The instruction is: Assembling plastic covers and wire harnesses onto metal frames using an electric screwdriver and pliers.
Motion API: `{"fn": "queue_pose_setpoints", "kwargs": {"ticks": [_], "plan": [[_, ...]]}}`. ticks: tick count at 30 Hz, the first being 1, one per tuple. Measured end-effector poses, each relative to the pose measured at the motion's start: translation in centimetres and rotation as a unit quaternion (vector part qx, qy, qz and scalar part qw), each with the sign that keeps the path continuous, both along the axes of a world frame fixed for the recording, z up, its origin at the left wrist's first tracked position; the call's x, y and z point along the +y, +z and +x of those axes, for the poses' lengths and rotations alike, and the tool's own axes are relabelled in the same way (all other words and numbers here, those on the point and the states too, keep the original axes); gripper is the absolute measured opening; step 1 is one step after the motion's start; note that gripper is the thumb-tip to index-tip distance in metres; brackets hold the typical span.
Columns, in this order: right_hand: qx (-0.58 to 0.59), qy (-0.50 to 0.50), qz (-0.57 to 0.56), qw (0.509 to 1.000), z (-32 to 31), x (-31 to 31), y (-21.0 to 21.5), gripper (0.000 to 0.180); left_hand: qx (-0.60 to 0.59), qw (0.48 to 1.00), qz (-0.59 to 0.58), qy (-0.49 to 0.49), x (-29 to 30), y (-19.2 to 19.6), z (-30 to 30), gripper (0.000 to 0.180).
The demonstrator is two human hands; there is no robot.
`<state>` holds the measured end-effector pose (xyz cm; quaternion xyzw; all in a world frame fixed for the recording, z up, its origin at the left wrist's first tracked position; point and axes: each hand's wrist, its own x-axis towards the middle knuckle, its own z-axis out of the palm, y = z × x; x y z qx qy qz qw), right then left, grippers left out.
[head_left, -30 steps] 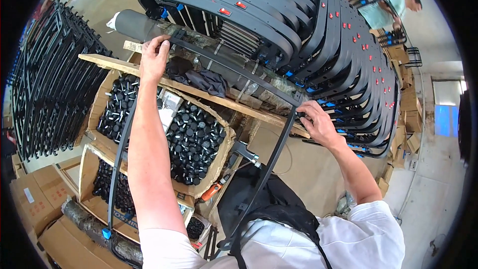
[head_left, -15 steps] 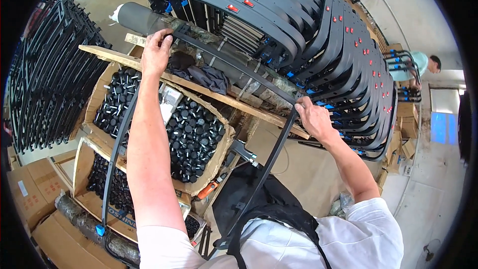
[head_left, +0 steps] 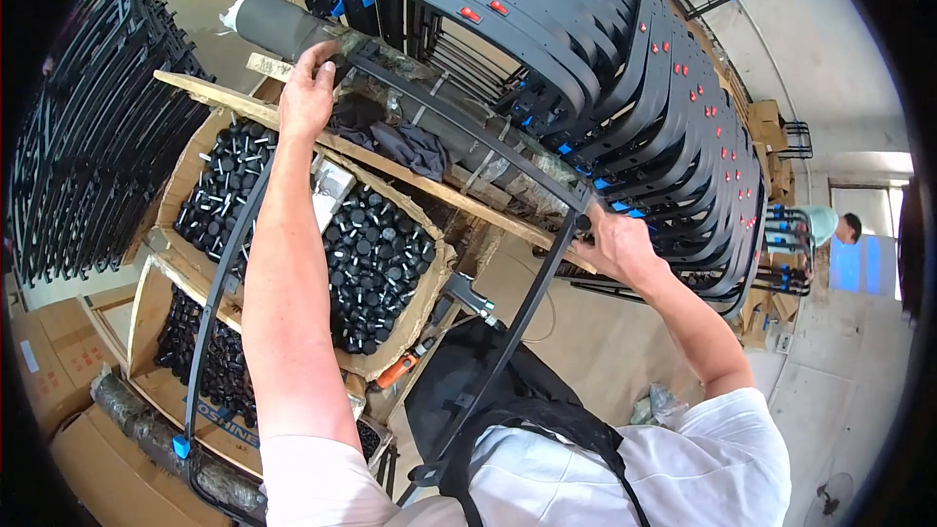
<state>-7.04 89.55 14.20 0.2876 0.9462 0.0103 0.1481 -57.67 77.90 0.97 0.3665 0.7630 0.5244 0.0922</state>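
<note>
One co-worker (head_left: 823,225) moved; two hands (head_left: 307,102) (head_left: 622,246) hold one frame (head_left: 468,127).

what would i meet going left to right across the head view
Stack of black frames → left hand → dark cloth → grey tool with a silver tip → right hand → person in a pale green top.

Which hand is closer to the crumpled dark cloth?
Left. The left hand is just to the left of the crumpled dark cloth; the right hand is farther off, to its right.
</note>
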Motion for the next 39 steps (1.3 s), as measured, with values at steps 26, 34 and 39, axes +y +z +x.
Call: {"fn": "queue_pose_setpoints", "kwargs": {"ticks": [26,34,39], "plan": [[-0.156,-0.026,-0.019,0.987,-3.0,1.2,1.5,0.052,-0.013,0.999,-0.042,0.027,1.3,0.5,1.2,0.033],[-0.12,0.002,0.008,0.993,-1.4,1.6,-1.3,0.063,-0.057,0.996,-0.068,0.006,0.7,1.9,1.2,0.062],[-0.114,-0.056,0.004,0.992,-1.1,2.0,-2.7,0.065,0.083,0.974,-0.195,0.081,1.0,5.4,1.8,0.099]]}}
